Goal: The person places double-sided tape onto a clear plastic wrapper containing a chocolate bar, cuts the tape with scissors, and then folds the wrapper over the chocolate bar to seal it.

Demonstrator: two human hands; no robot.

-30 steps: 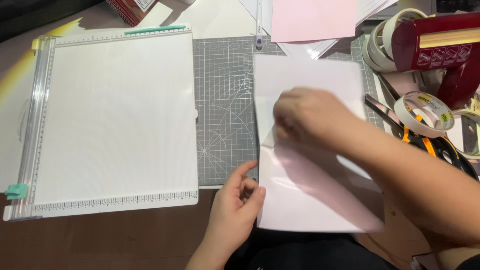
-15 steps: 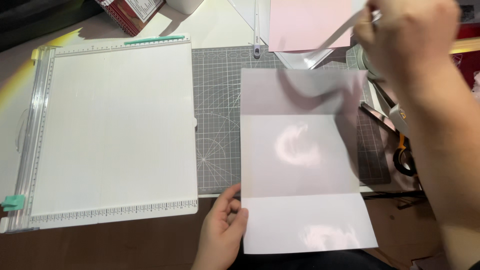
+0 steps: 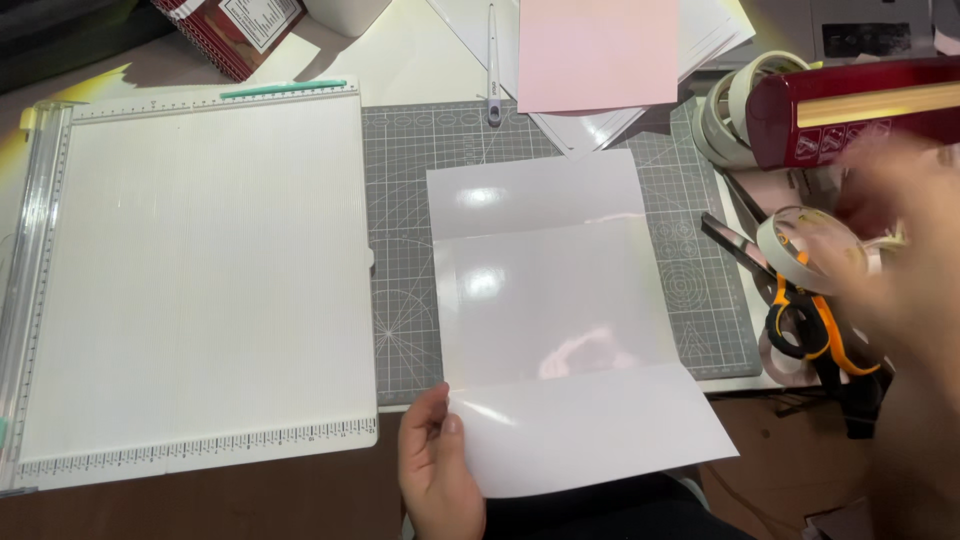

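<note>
Glossy white sheet with two crease lines lies flat over the gridded grey cutting mat; left hand pinches its 7 o'clock corner, thumb on top. Right hand, at 3 o'clock, is blurred over a tape roll, so can't tell its grip

Glossy white sheet; grey gridded cutting mat; orange-handled scissors; pink paper.
</note>
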